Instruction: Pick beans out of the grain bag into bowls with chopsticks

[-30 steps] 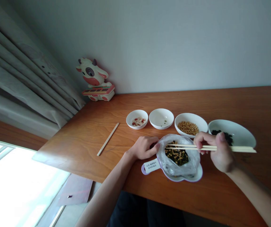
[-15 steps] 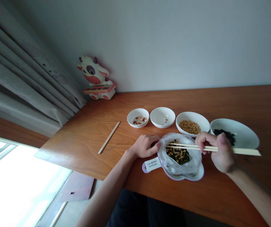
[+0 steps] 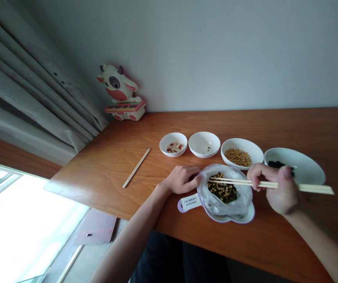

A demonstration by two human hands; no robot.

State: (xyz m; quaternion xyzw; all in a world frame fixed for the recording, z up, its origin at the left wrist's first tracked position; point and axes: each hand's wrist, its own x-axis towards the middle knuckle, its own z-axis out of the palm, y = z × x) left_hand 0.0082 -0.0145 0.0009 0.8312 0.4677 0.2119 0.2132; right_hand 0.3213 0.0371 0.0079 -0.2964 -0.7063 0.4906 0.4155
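My right hand (image 3: 277, 186) is closed round a pair of wooden chopsticks (image 3: 239, 181). Their tips reach into a mix of yellow beans and small dark green pieces (image 3: 223, 190). This mix lies in a clear plastic bag (image 3: 245, 196), opened out on a white dish with a lilac rim (image 3: 247, 218). On the dish's handle is a white paper label (image 3: 191, 201). At the bag's left edge, my left hand (image 3: 182, 179) is closed with thumb and forefinger on the plastic; its other fingers are partly hidden.
Behind the bag stand four white bowls: one with pale and reddish pieces (image 3: 173, 135), one with a few green bits (image 3: 204, 135), one of yellow beans (image 3: 242, 142), one with black pieces (image 3: 310, 167). Spare chopsticks (image 3: 136, 168) and a cow toy (image 3: 123, 94) are left.
My right hand has shifted slightly to the right with the chopsticks, whose tips stay in the mix. My left hand keeps its place at the bag's edge. The camera view has tilted a little.
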